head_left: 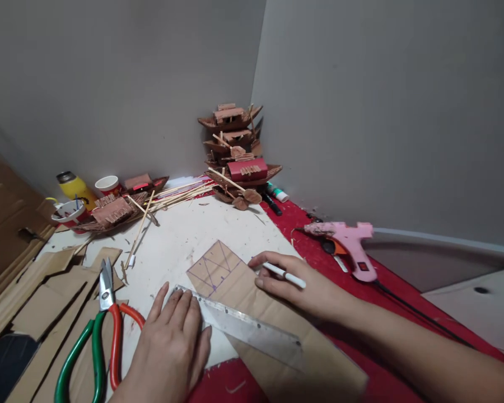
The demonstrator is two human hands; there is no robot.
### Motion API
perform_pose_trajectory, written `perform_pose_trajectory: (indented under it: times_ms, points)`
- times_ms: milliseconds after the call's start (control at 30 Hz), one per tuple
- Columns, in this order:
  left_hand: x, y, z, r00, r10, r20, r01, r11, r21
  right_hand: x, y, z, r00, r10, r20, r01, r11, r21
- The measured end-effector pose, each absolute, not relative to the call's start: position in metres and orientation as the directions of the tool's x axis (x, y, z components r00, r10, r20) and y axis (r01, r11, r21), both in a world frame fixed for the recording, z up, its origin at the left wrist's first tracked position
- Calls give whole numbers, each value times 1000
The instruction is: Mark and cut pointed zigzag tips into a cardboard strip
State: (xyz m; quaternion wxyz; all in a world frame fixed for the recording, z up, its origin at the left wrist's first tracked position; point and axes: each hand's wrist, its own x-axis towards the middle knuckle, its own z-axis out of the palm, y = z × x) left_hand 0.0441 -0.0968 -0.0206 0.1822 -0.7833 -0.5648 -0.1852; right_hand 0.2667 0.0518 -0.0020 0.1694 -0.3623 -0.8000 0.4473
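Note:
My left hand lies flat, fingers stretched out, on one end of a clear plastic ruler. The ruler lies slantwise across a brown cardboard strip, whose far end bears purple pen lines forming a rectangle with zigzags. My right hand pinches a white pen at the strip's right edge; the pen's tip is hidden by the fingers. Left of my left hand rest large scissors with one green and one orange handle, blades pointing away.
A pink glue gun with a black cord lies at right. Model boats are stacked in the corner; more boats stand at left by paper cups and a yellow bottle. Thin sticks and cardboard scraps lie around.

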Motion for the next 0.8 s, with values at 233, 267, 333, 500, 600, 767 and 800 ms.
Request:
perform_pose_trajectory:
  times_ms: [233,267,333,500,600,767,800]
  points:
    - [42,-98,-16,242,852,464,964,-267,-11,274,56,-3,-717,696,-39,186,137,-973]
    - [41,-98,-16,237,858,456,965,-263,-6,276,57,-1,-705,709,-29,174,133,-976]
    - [39,-97,-14,232,867,442,967,-254,-10,277,59,1,-684,729,-9,146,125,-981]
    - [35,-101,-16,228,885,405,965,-261,27,277,66,-5,-712,702,0,109,111,-988]
    - [35,-105,-19,129,916,379,943,-231,238,276,68,-13,-733,680,-3,114,119,-986]
    - [34,-99,-7,-436,875,210,507,46,861,273,66,-11,-667,744,36,49,92,-995]
    - [35,-96,-3,-498,858,126,348,65,935,272,64,-10,-646,762,45,26,81,-996]
